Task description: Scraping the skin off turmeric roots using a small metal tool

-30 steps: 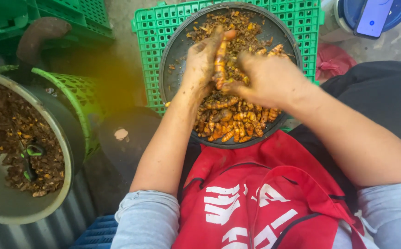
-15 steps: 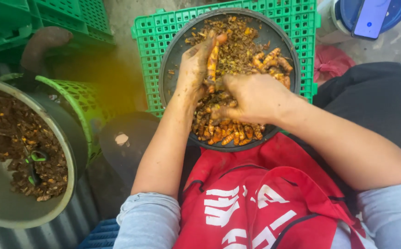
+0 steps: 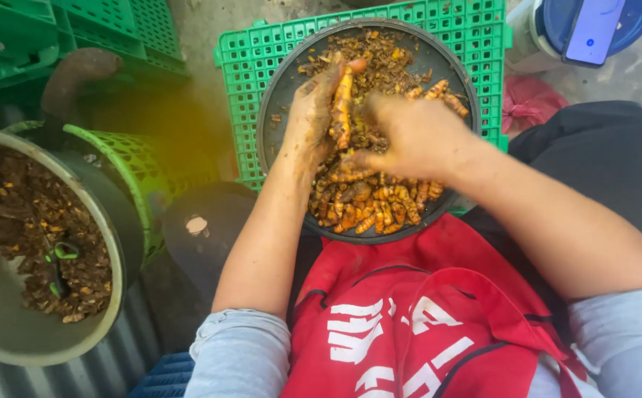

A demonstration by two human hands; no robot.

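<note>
Grey metal is filling the left edge, where a big round basin (image 3: 11,324) is holding brown scraps and peelings, its far side cut off by the frame. A small green-and-dark object among the scraps is too small to identify. Beside it, a green plastic mesh basket (image 3: 133,173) is lying tipped, half hidden behind the basin, so its contents cannot be told.

Moving right, the left hand (image 3: 312,121) is resting in the dark round metal pan (image 3: 280,88) that is sitting on an upturned green plastic crate (image 3: 236,103). Its fingers are curling around one long orange turmeric root (image 3: 341,103), gripping it upright against the palm. The right hand (image 3: 409,133) is meeting it from the other side, fingers bent and pressing on the same root; whether they are pinching skin or a small tool is hidden beneath the hand.

By my judgement, the step in hand is cleaning or scraping a single root picked from the heap of orange turmeric pieces (image 3: 372,206) lying at the pan's near rim. A next move would call for a firm hold with the left while the right is working along the root.

Farther right, a blue-lidded white bucket (image 3: 549,37) with a phone on it is being cropped by the top corner.
</note>
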